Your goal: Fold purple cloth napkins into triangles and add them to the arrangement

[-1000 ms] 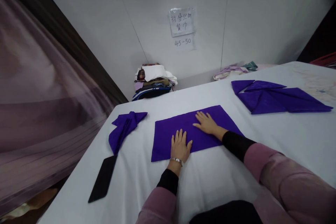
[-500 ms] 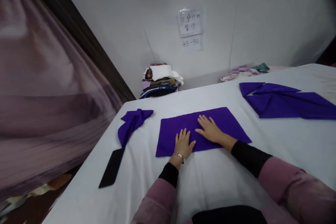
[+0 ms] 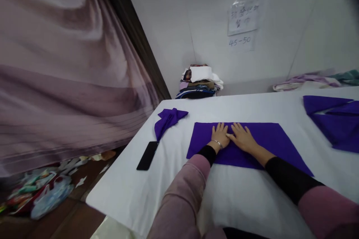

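A purple cloth napkin (image 3: 269, 138), folded into a flat rectangle, lies on the white-covered table (image 3: 241, 198). My left hand (image 3: 220, 135) rests flat on its left half, fingers spread toward the far edge. Close beside it, my right hand (image 3: 241, 138) also presses on the cloth with its fingers apart, its thumb touching or nearly touching the left hand. To the left lies another purple napkin (image 3: 168, 121), gathered into a pointed, knotted shape. The tail of that napkin reaches a black flat slab (image 3: 147, 156), which looks like a phone.
More purple cloth (image 3: 342, 123) lies folded at the table's right. A pile of folded clothes (image 3: 198, 84) stands at the wall behind, below a handwritten sign (image 3: 243, 18). A pink curtain (image 3: 56, 82) hangs at left, with plastic bags (image 3: 52, 196) on the floor.
My hands have come together on the cloth, the left one reaching farther toward its far edge. My view has turned left, bringing the floor bags into sight.
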Motion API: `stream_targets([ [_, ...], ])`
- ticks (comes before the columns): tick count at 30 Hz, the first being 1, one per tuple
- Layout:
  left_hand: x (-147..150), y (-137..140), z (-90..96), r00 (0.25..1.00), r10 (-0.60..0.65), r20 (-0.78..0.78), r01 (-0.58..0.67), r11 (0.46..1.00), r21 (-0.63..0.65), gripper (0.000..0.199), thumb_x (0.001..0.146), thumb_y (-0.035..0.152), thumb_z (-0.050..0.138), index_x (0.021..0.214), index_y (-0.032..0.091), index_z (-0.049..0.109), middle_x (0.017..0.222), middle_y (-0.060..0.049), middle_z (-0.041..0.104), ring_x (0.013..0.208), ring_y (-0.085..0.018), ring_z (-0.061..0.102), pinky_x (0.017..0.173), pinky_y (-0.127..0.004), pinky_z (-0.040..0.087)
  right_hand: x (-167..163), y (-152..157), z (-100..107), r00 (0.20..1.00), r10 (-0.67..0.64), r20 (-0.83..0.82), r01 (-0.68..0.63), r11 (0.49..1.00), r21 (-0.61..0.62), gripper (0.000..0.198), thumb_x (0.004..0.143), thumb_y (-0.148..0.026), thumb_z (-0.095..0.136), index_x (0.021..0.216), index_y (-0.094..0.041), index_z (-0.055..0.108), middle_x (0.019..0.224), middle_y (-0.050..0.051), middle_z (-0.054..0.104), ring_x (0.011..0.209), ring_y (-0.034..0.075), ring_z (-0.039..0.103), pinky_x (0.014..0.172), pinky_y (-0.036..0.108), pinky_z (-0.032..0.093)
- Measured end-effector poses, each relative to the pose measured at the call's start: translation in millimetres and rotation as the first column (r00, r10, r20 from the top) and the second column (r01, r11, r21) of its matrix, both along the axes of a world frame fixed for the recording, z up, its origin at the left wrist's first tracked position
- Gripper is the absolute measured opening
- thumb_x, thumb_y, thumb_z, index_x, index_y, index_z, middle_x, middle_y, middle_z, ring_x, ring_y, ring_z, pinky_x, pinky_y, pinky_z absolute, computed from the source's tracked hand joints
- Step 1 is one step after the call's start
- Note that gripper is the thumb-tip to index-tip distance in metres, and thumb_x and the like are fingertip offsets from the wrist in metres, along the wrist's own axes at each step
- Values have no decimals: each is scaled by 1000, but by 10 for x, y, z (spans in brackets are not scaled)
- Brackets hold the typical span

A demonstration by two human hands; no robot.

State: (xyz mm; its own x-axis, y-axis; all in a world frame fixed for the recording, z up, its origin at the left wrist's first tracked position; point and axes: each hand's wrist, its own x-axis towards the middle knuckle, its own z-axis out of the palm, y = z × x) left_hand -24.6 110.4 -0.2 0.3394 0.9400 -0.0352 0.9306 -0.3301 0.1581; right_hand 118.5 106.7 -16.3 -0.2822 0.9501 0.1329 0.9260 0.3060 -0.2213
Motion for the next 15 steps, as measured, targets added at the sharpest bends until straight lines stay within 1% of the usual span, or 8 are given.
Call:
stream_targets([
  [4, 54, 104, -79, 999, 22, 25, -22, 1000, -10, 66, 89, 54, 18, 142, 16, 26, 153, -8, 19, 141, -22, 11, 114, -49, 11, 175, 131, -158, 997, -54, 58, 55, 998, -19, 69, 89, -55, 21, 137, -8, 40, 147, 16, 32, 137, 29, 22, 108, 51, 18],
  [7, -19, 151, -98, 998, 57, 27, -57, 998, -25, 78, 85, 65, 13, 143, 14, 25, 153, -9, 19, 141, -24, 10, 114, -47, 10, 250, 165, -258, 993, -61, 96, 62, 998, -14, 73, 89, -57, 17, 138, -6, 38, 147, 16, 31, 137, 29, 21, 108, 51, 18],
  [10, -212, 185, -107, 991, 131, 13, -131, 991, -31, 82, 83, 69, 11, 144, 14, 22, 153, -8, 18, 141, -25, 8, 115, -46, 10, 280, 168, -319, 993, -52, 111, 50, 999, 15, 77, 88, -60, 16, 139, -7, 36, 148, 16, 30, 137, 29, 20, 108, 52, 18],
  [13, -520, 199, -113, 970, 244, 1, -244, 969, -36, 83, 83, 69, 10, 145, 14, 21, 154, -8, 17, 141, -25, 7, 115, -45, 9, 282, 161, -337, 993, -51, 109, 50, 999, 14, 78, 87, -62, 17, 139, -8, 36, 148, 15, 31, 137, 29, 19, 108, 53, 18],
  [15, -744, 197, -108, 945, 326, -1, -326, 945, -35, 83, 84, 68, 10, 145, 14, 21, 153, -8, 17, 141, -24, 8, 115, -45, 9, 275, 152, -336, 993, -48, 105, 48, 999, 6, 78, 87, -62, 17, 139, -8, 36, 148, 15, 31, 137, 29, 19, 108, 52, 18],
])
